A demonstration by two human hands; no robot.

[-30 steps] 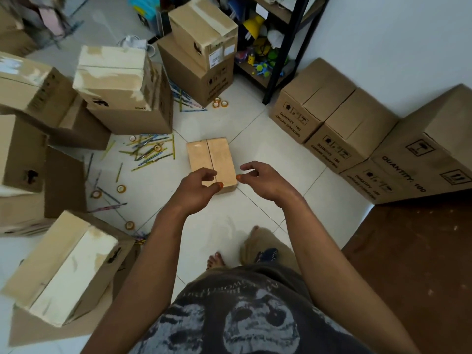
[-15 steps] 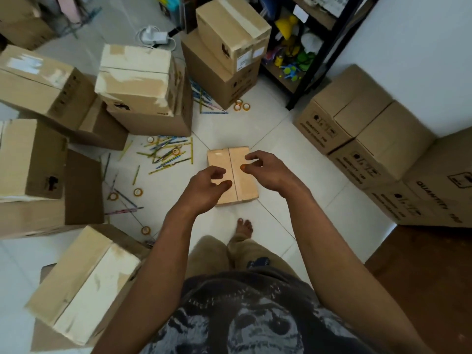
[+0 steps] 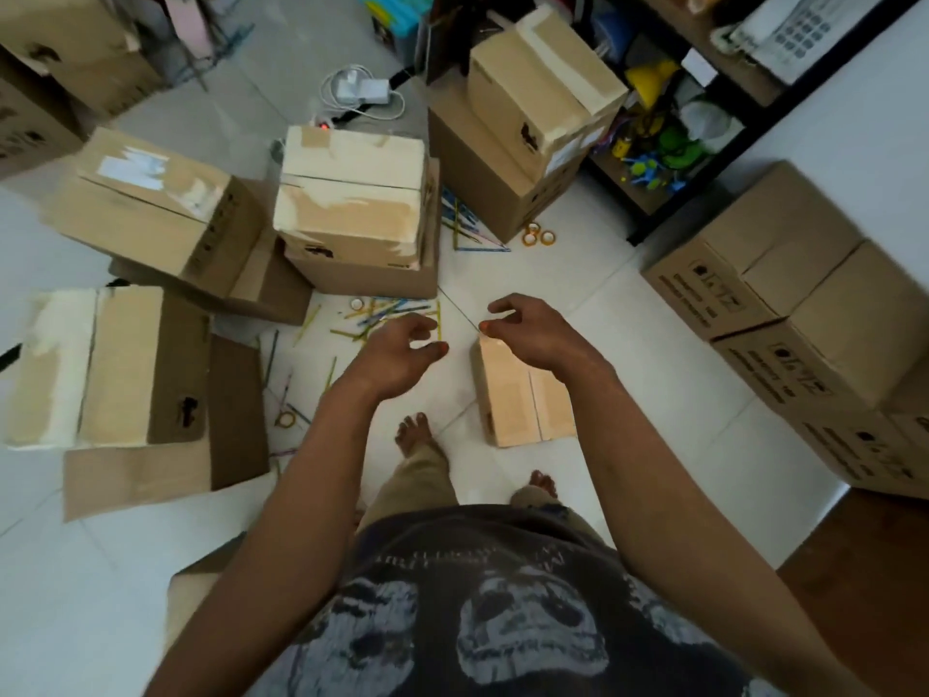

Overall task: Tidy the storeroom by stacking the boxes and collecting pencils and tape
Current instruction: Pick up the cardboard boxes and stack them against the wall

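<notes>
right now both hands are held out over the floor, empty. the left hand (image 3: 402,352) has its fingers loosely curled around nothing, thumb tip near the fingertips, above the edge of the scattered pencils (image 3: 389,319). the right hand (image 3: 533,329) is the same, relaxed curl, nothing in it, hanging just over the far end of a small cardboard box (image 3: 523,399) that lies flat on the white tile floor (image 3: 653,394) with its flaps closed. i cannot tell whether that hand touches the box.

pencils lie in a loose heap just in front of a stacked pair of boxes (image 3: 357,218), the upper one patched with pale tape. more pencils (image 3: 467,228) lie between that pair and a second stack (image 3: 528,143) near the black shelf (image 3: 704,158). a few tape rolls (image 3: 539,237) sit on the floor beside that second stack, another roll (image 3: 285,420) lies near the person's left foot (image 3: 412,430), and one small roll (image 3: 357,304) is at the edge of the heap.

on the left a tilted box (image 3: 156,208) leans on another, and a big box (image 3: 100,364) lies on flattened cardboard. on the right, a row of printed boxes (image 3: 804,304) stands along the wall. a white charger with cable (image 3: 362,90) lies farther back.
</notes>
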